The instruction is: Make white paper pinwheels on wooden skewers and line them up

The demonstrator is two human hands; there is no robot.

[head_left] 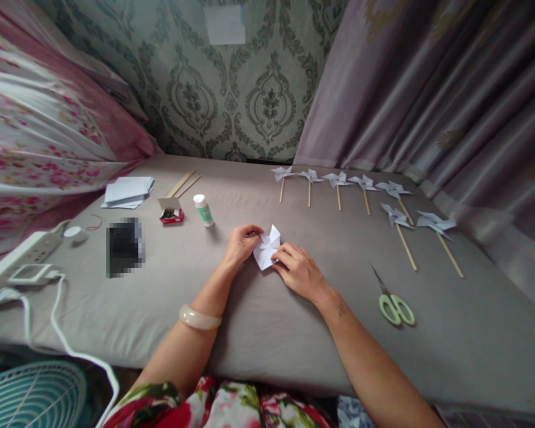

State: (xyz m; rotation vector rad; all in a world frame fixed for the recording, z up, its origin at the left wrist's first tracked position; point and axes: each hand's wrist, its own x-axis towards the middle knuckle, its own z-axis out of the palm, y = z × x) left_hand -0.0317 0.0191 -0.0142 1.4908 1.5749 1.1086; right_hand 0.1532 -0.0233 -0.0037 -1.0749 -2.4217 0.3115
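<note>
Ahead of the folded paper point(266, 248): open lane to the wall side. Left hand point(243, 244): upright glue stick point(204, 210) blocks the forward-left path; red box point(173, 214) just beyond it, farther left. Right hand point(298, 267): low passage over cloth to the scissors point(392, 302), which lie flat, points away. Pinwheels point(437, 222) with their sticks bar the back right. Far left edge: power strip point(13, 264) and cable point(66, 333) obstruct. Gap between forearms: free.
</note>
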